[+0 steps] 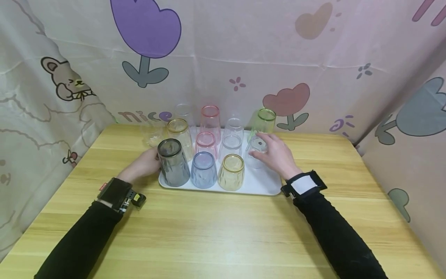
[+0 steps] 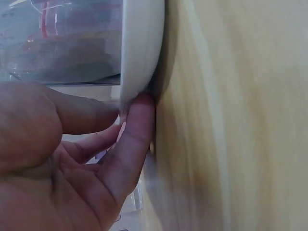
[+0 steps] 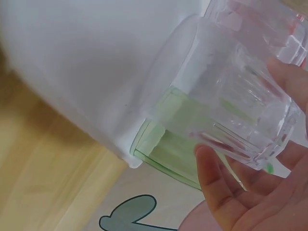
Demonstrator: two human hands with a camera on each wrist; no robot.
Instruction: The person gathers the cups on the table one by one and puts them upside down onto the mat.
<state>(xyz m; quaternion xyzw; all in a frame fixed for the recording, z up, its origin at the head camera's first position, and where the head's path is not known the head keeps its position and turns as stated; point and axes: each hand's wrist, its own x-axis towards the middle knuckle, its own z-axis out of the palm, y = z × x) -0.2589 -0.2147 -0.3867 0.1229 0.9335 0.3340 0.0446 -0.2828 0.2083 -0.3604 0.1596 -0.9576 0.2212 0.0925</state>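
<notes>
At the tray's left front corner, my left hand (image 1: 148, 162) pinches the edge of the white tray (image 1: 258, 188). In the left wrist view the thumb lies against the rim and a finger (image 2: 137, 125) reaches under it, right by the tabletop. A dark grey glass (image 1: 173, 164) stands upside down beside this hand. My right hand (image 1: 277, 155) holds an upside-down clear glass (image 3: 240, 101) at the tray's right side, thumb and fingers on opposite sides of it. Right behind it stands a green glass (image 1: 264, 120).
More upside-down glasses share the tray: a blue one (image 1: 203, 172), a yellow one (image 1: 231, 174), an amber one (image 1: 181, 135), pink ones (image 1: 206, 145) and clear ones (image 1: 231, 145). Another clear glass (image 1: 153, 133) stands at the back left. A patterned curtain (image 1: 216, 46) hangs behind the wooden table (image 1: 209, 232).
</notes>
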